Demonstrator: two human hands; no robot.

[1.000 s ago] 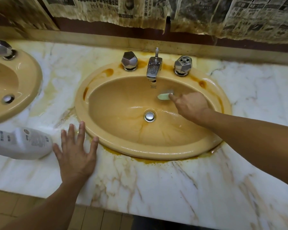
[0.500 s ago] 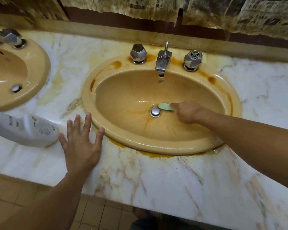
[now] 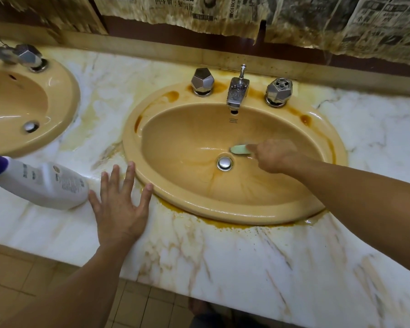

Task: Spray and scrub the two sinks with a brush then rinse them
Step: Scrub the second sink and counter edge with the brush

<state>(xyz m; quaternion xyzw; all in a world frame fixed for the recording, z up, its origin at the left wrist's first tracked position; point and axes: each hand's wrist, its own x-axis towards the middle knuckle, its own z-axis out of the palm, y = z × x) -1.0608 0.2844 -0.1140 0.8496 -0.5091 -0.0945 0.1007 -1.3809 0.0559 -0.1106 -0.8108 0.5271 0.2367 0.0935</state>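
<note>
A yellow-tan oval sink (image 3: pixel 246 210) with rust stains is set in the marble counter. My right hand (image 3: pixel 273 156) is inside its bowl, shut on a pale green brush (image 3: pixel 239 149) whose head presses the bowl just above the chrome drain plug (image 3: pixel 224 163). My left hand (image 3: pixel 118 204) lies flat and open on the counter at the sink's left rim. A second yellow sink (image 3: pixel 57 119) is at the far left. A white spray bottle (image 3: pixel 43 183) with a purple top lies on its side left of my left hand.
A chrome spout (image 3: pixel 237 92) and two faceted knobs (image 3: pixel 202 81) (image 3: pixel 278 91) stand at the sink's back. The marble counter (image 3: pixel 246 256) has a front edge over tiled floor. Old newspaper (image 3: pixel 376 24) hangs on the wall behind.
My right hand swept the brush from under the spout down to the drain, then slightly back up and right. My left hand stayed flat on the counter.
</note>
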